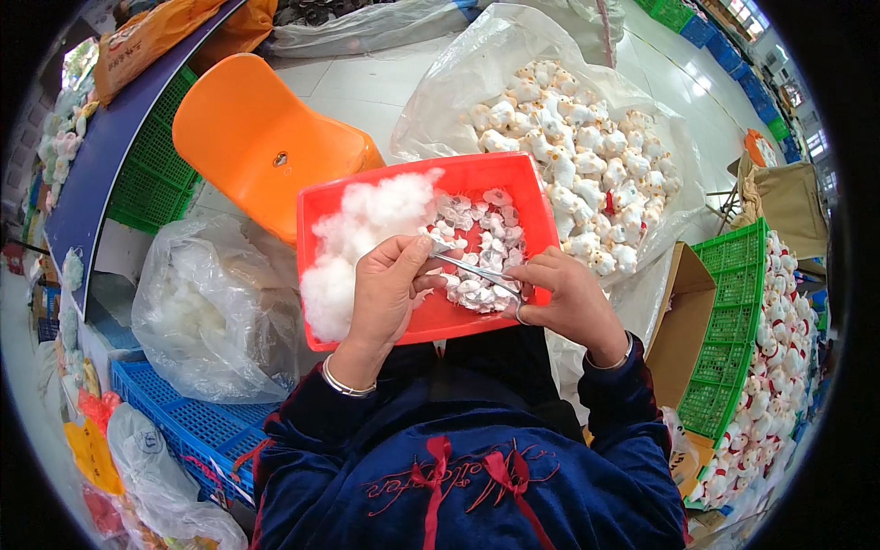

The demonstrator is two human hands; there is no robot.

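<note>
Over a red tray [426, 332] in front of me, my left hand [390, 280] is closed, pinching a small whitish-grey fabric piece [438, 246] between thumb and fingers. My right hand [564, 298] grips slim metal forceps [481, 271] with finger loops; their tip points left and meets the piece at my left fingers. White fluffy stuffing [371, 215] fills the tray's left side. On its right lie several small white and grey fabric pieces [500, 234], partly hidden by my hands.
An orange chair [247, 137] stands beyond the tray at left. A large clear bag [440, 92] holds white plush toys [587, 165]. A bag of stuffing [215, 312] sits by a blue crate [174, 403]. At right are a cardboard box [683, 321] and a green crate [733, 339].
</note>
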